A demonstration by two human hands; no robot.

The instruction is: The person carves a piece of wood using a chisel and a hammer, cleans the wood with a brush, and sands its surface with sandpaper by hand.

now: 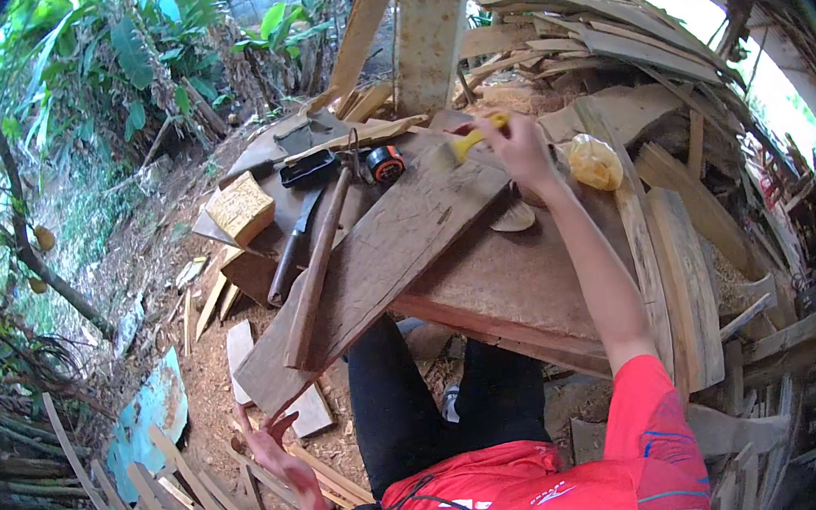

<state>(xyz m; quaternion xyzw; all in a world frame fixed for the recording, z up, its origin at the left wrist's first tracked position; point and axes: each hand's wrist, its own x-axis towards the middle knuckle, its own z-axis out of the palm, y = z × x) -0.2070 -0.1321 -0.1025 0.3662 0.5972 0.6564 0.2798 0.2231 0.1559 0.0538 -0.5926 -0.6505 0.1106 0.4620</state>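
Observation:
My right hand point(522, 153) is closed around the yellow handle of a flat brush point(461, 144), its bristles at the far end of a wide wooden plank point(397, 244). The plank lies slanted across a thick wooden workbench point(522, 287). My left hand point(272, 446) is held just below the plank's near left end, fingers spread, with nothing in it. A hammer point(317, 296) rests on the plank, its long wooden handle toward me. Beside it lie a knife with a dark handle point(292, 253) and an orange and black tape measure point(385, 164).
A black tray-like object point(309, 169) and a pale wood block point(242, 209) sit at the bench's left. A yellowish plastic bag point(595, 163) lies at right, near upright boards point(685, 284). Stacked planks point(604, 31) stand behind. Offcuts point(202, 480) and a turquoise sheet point(149, 410) cover ground at left.

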